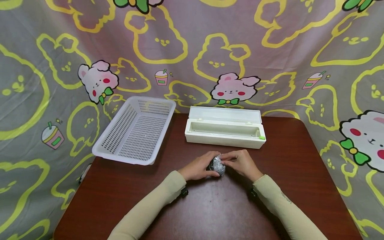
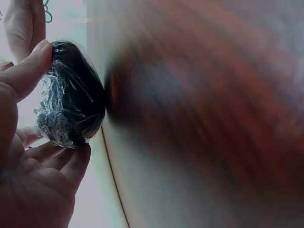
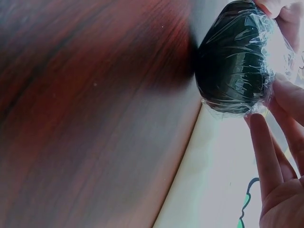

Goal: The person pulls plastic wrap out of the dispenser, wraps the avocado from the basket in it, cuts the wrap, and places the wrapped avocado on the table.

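Observation:
A dark, rounded bundle (image 1: 218, 165) sits on the brown table in front of me, wrapped in crinkled, shiny cling film. My left hand (image 1: 197, 167) grips it from the left, thumb on the near side and fingers on the far side. In the left wrist view the dark bundle (image 2: 80, 90) shows through smooth film, with bunched film towards the top. From the right, my right hand (image 1: 243, 162) pinches the cling film (image 3: 278, 57) at the top between thumb and fingers. Its longer fingers (image 3: 266, 152) reach along the bundle's side.
A white cling film dispenser box (image 1: 222, 140) with its lid raised stands behind my hands, a green slider at its right end. To the left lies a white perforated basket (image 1: 123, 160). A patterned curtain (image 1: 180, 33) hangs behind the table (image 1: 210, 210).

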### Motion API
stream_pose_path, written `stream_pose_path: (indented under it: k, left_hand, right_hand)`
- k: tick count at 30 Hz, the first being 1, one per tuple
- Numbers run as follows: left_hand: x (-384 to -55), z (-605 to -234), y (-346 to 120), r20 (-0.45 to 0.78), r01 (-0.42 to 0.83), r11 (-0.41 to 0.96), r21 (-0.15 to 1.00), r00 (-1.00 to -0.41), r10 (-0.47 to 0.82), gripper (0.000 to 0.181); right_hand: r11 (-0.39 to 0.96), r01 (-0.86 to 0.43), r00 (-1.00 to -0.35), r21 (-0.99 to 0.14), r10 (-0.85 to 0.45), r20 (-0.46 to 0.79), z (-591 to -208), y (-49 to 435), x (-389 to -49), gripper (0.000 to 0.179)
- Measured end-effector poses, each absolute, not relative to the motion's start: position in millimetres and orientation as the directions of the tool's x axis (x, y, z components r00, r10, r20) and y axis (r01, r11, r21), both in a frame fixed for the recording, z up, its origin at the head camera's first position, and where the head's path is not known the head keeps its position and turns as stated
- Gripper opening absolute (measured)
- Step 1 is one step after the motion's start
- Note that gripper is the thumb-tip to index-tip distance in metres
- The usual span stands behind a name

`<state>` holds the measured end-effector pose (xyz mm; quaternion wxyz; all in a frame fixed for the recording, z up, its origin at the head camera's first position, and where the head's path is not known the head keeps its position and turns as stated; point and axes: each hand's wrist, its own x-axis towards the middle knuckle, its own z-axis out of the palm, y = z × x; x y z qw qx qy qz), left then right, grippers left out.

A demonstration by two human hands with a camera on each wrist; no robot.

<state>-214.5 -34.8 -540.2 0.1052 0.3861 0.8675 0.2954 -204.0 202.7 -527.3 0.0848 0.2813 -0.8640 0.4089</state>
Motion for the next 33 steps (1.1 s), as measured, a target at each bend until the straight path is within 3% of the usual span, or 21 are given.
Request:
stream_pose_path:
  k: [8, 18, 33]
  left_hand:
    - [-213.6, -541.6, -35.4, 0.053, 0.609, 0.520, 0.599, -0.678, 0.733, 0.083]
    - [-214.6, -542.5, -32.8, 0.090, 0.625, 0.525, 0.578, -0.688, 0.720, 0.096]
    - [-215.7, -542.0, -31.2, 0.092, 0.628, 0.525, 0.574, -0.687, 0.721, 0.087]
  right_hand:
    - [0.518, -0.527, -0.845, -0.673, -0.407, 0.348, -528.5, 202.6, -201.4, 0.021]
    - [0.495, -0.576, -0.813, -0.650, -0.424, 0.398, -530.7, 203.2, -199.8, 0.023]
    - [0.506, -0.597, -0.801, -0.623, -0.425, 0.422, -532.8, 204.8, -198.6, 0.024]
